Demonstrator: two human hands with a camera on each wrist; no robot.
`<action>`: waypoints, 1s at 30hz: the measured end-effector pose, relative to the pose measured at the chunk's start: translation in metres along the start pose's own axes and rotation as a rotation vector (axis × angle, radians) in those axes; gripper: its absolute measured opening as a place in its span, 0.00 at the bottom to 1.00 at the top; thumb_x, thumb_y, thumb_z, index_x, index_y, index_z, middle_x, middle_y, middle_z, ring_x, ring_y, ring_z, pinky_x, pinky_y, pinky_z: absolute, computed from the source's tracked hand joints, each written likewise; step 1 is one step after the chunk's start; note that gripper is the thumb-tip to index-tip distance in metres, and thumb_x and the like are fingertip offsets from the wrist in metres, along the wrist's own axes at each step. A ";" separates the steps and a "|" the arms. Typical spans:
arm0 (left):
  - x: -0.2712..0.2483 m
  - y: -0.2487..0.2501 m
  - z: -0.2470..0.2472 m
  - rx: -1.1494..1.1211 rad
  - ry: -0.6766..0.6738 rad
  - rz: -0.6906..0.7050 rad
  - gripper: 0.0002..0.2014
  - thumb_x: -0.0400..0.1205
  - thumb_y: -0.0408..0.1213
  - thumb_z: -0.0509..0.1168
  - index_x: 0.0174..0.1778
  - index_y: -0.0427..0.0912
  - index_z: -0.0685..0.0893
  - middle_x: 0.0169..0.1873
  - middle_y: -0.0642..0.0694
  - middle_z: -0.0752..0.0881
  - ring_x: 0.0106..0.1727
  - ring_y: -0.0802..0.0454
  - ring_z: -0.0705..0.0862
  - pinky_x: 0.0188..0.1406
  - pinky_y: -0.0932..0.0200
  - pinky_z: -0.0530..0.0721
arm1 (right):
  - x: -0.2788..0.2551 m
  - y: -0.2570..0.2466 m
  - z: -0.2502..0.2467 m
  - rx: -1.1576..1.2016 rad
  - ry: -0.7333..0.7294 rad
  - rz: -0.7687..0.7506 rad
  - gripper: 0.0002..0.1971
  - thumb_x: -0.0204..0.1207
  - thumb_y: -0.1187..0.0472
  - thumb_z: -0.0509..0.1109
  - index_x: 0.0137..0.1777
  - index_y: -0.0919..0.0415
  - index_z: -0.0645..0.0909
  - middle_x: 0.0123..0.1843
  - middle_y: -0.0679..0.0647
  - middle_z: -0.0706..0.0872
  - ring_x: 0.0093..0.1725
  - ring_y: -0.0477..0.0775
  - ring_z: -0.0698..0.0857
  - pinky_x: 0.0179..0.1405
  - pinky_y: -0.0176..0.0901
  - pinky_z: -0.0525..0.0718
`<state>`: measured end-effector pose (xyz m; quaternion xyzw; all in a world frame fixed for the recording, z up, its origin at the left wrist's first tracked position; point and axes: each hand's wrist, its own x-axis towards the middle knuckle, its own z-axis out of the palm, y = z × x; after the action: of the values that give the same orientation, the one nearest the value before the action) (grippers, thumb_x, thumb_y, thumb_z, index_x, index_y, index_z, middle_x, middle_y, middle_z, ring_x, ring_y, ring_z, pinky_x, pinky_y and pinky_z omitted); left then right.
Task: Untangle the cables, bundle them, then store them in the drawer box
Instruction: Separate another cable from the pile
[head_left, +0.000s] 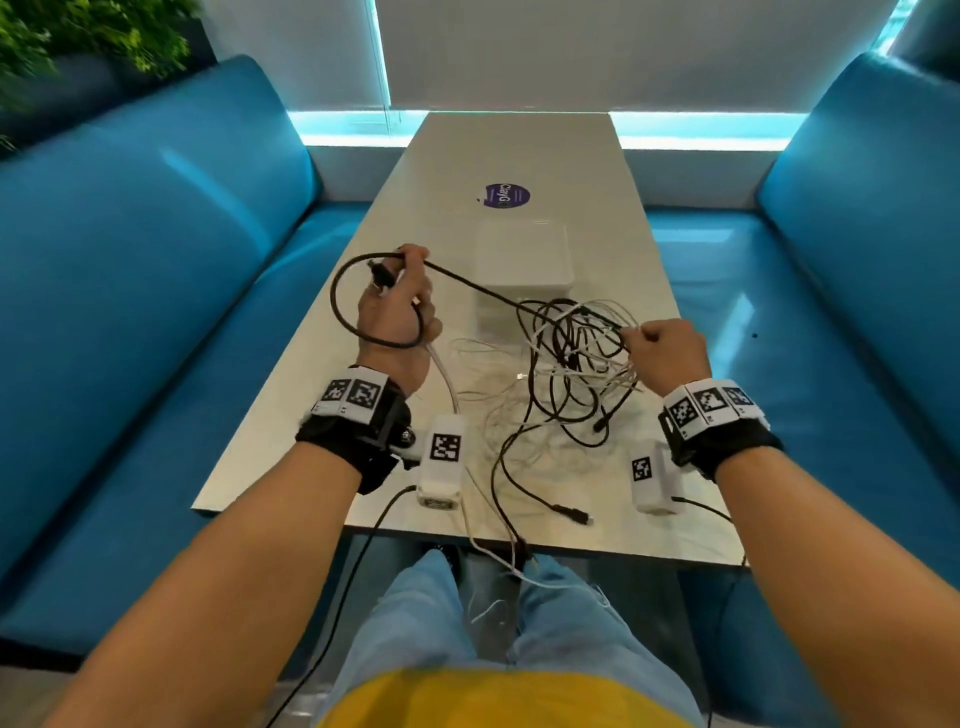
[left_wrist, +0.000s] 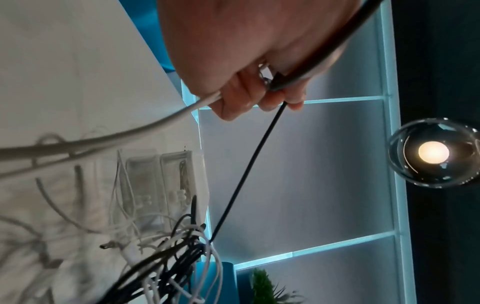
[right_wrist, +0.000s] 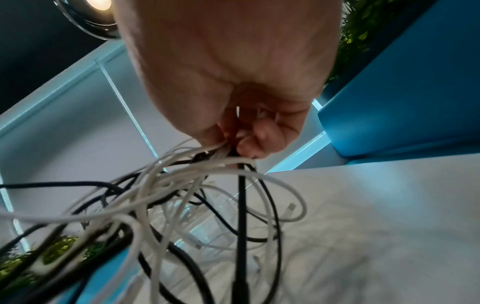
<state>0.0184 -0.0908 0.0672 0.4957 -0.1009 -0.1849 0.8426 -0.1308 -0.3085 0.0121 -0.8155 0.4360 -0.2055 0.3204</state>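
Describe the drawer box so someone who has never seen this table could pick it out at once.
Start at the long pale table between the two blue sofas and follow its centre line towards the round purple sticker. Just short of that sticker, behind the tangle of black and white cables, stands the drawer box. It is the only boxy thing there: whitish, translucent, with stacked clear drawer fronts facing the person.

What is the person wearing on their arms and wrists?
Both forearms are bare, with no sleeves. Each wrist has a black fabric wrist strap with white blocks printed with black-and-white square code markers. A small white box camera with another marker hangs under the left wrist, and one under the right. A thin black cable trails from each.
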 end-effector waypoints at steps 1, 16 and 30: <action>-0.001 0.001 0.000 0.018 -0.034 -0.004 0.08 0.86 0.40 0.61 0.42 0.50 0.82 0.22 0.54 0.69 0.19 0.61 0.60 0.16 0.66 0.57 | 0.001 -0.001 0.000 -0.005 0.009 0.000 0.19 0.78 0.53 0.68 0.29 0.65 0.79 0.29 0.61 0.80 0.38 0.65 0.79 0.39 0.48 0.77; -0.024 -0.001 0.018 0.365 -0.742 -0.002 0.23 0.76 0.29 0.68 0.65 0.54 0.82 0.24 0.50 0.68 0.23 0.56 0.62 0.21 0.61 0.62 | -0.035 -0.081 0.011 0.179 -0.255 -0.507 0.08 0.80 0.54 0.68 0.43 0.52 0.87 0.34 0.49 0.88 0.34 0.50 0.85 0.40 0.50 0.83; -0.019 -0.047 0.030 0.842 -0.389 0.062 0.17 0.82 0.45 0.64 0.31 0.40 0.82 0.24 0.45 0.81 0.24 0.59 0.77 0.26 0.62 0.76 | -0.044 -0.061 0.007 0.429 -0.201 -0.489 0.14 0.76 0.57 0.74 0.60 0.44 0.80 0.55 0.43 0.84 0.55 0.36 0.80 0.53 0.26 0.74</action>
<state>-0.0198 -0.1275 0.0414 0.7475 -0.3382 -0.1923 0.5384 -0.1144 -0.2438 0.0476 -0.8261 0.1405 -0.2819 0.4673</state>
